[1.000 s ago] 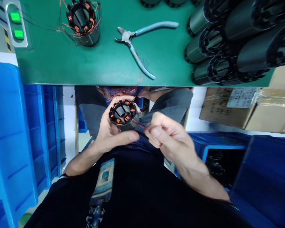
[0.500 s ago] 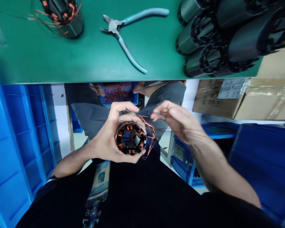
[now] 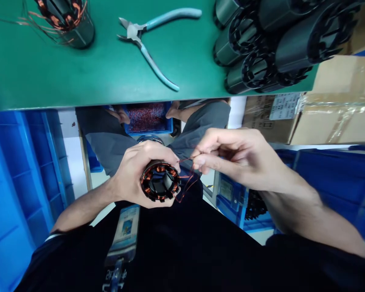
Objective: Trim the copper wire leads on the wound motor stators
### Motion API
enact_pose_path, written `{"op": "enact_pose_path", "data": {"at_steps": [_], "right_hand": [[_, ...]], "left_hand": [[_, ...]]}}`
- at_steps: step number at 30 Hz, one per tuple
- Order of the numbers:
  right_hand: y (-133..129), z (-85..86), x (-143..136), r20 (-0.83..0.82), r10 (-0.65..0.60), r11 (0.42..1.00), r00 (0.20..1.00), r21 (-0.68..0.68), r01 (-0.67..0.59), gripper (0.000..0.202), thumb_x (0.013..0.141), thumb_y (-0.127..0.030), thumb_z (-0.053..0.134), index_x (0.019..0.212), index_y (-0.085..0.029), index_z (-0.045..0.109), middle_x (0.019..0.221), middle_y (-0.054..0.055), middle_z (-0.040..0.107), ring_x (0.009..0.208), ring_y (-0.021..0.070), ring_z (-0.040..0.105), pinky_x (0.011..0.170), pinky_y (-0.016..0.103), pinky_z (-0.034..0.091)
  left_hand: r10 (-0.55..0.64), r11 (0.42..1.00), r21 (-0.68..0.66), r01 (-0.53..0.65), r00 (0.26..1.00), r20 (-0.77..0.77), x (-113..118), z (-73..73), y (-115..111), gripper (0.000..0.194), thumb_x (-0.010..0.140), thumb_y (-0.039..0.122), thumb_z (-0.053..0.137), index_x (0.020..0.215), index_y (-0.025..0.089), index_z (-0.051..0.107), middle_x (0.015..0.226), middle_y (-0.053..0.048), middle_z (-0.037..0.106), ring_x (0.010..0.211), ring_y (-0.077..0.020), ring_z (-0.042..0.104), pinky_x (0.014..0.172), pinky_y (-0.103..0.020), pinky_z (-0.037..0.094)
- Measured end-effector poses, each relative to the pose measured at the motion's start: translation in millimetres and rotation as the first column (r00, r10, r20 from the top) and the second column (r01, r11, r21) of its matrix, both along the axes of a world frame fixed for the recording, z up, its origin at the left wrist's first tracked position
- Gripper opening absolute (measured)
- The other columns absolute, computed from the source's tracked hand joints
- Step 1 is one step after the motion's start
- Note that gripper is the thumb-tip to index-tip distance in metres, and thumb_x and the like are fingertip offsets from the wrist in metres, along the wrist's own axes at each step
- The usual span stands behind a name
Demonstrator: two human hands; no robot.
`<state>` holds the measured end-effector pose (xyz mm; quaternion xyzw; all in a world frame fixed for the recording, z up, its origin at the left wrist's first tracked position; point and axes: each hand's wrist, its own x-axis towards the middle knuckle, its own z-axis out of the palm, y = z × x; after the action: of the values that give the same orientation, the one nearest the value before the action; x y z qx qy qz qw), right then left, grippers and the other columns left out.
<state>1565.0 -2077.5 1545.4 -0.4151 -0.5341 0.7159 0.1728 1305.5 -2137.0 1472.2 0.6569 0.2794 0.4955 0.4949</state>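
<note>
My left hand (image 3: 140, 168) is wrapped round a motor stator (image 3: 160, 182), a dark ring-shaped core with copper windings and black slot pieces, its open end facing up at me. Thin copper wires (image 3: 187, 184) loop out from the stator's right side. Thumb and fingertips of my right hand (image 3: 231, 156) are pinched together on some of these wires, a short way right of the stator. Both hands are over my lap, below the table's front edge.
On the green table (image 3: 103, 77) lie diagonal cutters (image 3: 146, 38) with their handles spread. A wound stator (image 3: 76, 30) stands at the left, several dark stator cores (image 3: 246, 44) at the right. Cardboard boxes (image 3: 337, 99) are beyond. Blue bins (image 3: 27, 162) flank me.
My right hand has closed from loose, parted fingers into a pinch on the copper wires. My left hand still holds the stator, turned slightly. The whole view has shifted a little.
</note>
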Motion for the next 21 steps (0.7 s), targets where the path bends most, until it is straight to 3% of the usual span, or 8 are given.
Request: {"op": "enact_pose_path", "data": {"at_steps": [5, 7, 9, 10, 12, 14, 16, 21], "right_hand": [[-11.8, -17.1, 14.6, 0.043, -0.123, 0.992, 0.992, -0.007, 0.123, 0.031, 0.094, -0.049, 0.095, 0.093, -0.022, 0.079, 0.079, 0.004, 0.081, 0.062, 0.0171, 0.074, 0.058, 0.028, 0.061], [-13.9, -15.4, 22.4, 0.109, -0.237, 0.965, 0.965, 0.137, 0.221, 0.025, 0.098, -0.047, 0.091, 0.094, -0.024, 0.08, 0.087, 0.005, 0.083, 0.065, 0.0168, 0.074, 0.06, 0.03, 0.062], [-17.9, -5.4, 29.5, 0.139, -0.386, 0.86, 0.912, 0.412, 0.301, 0.015, 0.098, -0.041, 0.09, 0.102, -0.03, 0.083, 0.1, 0.005, 0.083, 0.084, 0.0211, 0.079, 0.07, 0.035, 0.066], [-20.5, 1.8, 31.8, 0.131, -0.41, 0.783, 0.903, 0.558, 0.275, 0.014, 0.097, -0.038, 0.091, 0.108, -0.033, 0.083, 0.107, 0.005, 0.083, 0.094, 0.0232, 0.081, 0.077, 0.038, 0.068], [-26.0, 16.2, 32.2, 0.169, -0.267, 0.643, 0.949, 0.765, 0.044, 0.025, 0.096, -0.031, 0.091, 0.119, -0.036, 0.083, 0.121, 0.006, 0.084, 0.106, 0.0248, 0.081, 0.087, 0.04, 0.069], [-29.4, 25.3, 27.1, 0.261, -0.034, 0.493, 0.965, 0.844, -0.211, 0.028, 0.101, -0.027, 0.085, 0.128, -0.033, 0.08, 0.132, 0.007, 0.084, 0.1, 0.0226, 0.082, 0.084, 0.038, 0.069], [-29.4, 25.8, 19.4, 0.311, 0.078, 0.42, 0.947, 0.851, -0.314, 0.027, 0.106, -0.023, 0.078, 0.133, -0.028, 0.079, 0.127, 0.007, 0.085, 0.093, 0.0205, 0.082, 0.079, 0.035, 0.067], [-22.0, -0.6, 10.9, 0.275, 0.092, 0.588, 0.957, 0.76, -0.275, 0.011, 0.109, -0.025, 0.075, 0.114, -0.03, 0.084, 0.093, 0.002, 0.08, 0.08, 0.0162, 0.075, 0.074, 0.03, 0.059]], "left_hand": [[0.135, 0.983, 0.113, -0.144, 0.988, 0.081, 7.2, -8.7, 2.7, 0.076, 0.074, 0.029, 0.107, 0.139, 0.024, 0.067, 0.107, -0.006, 0.083, 0.091, -0.0237, 0.086, 0.074, -0.033, 0.071], [0.206, 0.973, 0.086, -0.213, 0.976, 0.075, 9.7, -4.9, 4.6, 0.076, 0.075, 0.03, 0.107, 0.14, 0.026, 0.066, 0.104, -0.003, 0.078, 0.087, -0.022, 0.084, 0.069, -0.032, 0.069], [0.258, 0.965, 0.041, -0.259, 0.966, 0.027, 10.8, 1.5, 6.4, 0.073, 0.078, 0.033, 0.106, 0.138, 0.03, 0.066, 0.102, -0.001, 0.074, 0.085, -0.0216, 0.083, 0.066, -0.033, 0.067], [0.269, 0.963, 0.015, -0.269, 0.963, -0.004, 11.0, 5.3, 7.2, 0.069, 0.079, 0.034, 0.105, 0.135, 0.031, 0.065, 0.102, -0.001, 0.073, 0.085, -0.0221, 0.082, 0.066, -0.035, 0.067], [0.274, 0.96, -0.04, -0.276, 0.96, -0.051, 11.0, 13.3, 8.4, 0.063, 0.081, 0.036, 0.103, 0.13, 0.032, 0.064, 0.104, -0.002, 0.074, 0.086, -0.0234, 0.081, 0.067, -0.038, 0.066], [0.258, 0.961, -0.091, -0.262, 0.964, -0.058, 10.6, 20.9, 8.9, 0.064, 0.081, 0.035, 0.103, 0.13, 0.032, 0.062, 0.107, -0.002, 0.075, 0.089, -0.0244, 0.081, 0.07, -0.04, 0.067], [0.229, 0.963, -0.132, -0.234, 0.972, -0.053, 9.9, 27.0, 8.8, 0.067, 0.08, 0.032, 0.105, 0.131, 0.031, 0.061, 0.111, -0.002, 0.076, 0.095, -0.0246, 0.082, 0.075, -0.04, 0.069], [0.122, 0.98, -0.164, -0.11, 0.991, 0.064, 8.4, 28.6, 4.8, 0.076, 0.075, 0.021, 0.109, 0.135, 0.026, 0.063, 0.108, -0.003, 0.077, 0.092, -0.0217, 0.081, 0.081, -0.038, 0.069]]}}
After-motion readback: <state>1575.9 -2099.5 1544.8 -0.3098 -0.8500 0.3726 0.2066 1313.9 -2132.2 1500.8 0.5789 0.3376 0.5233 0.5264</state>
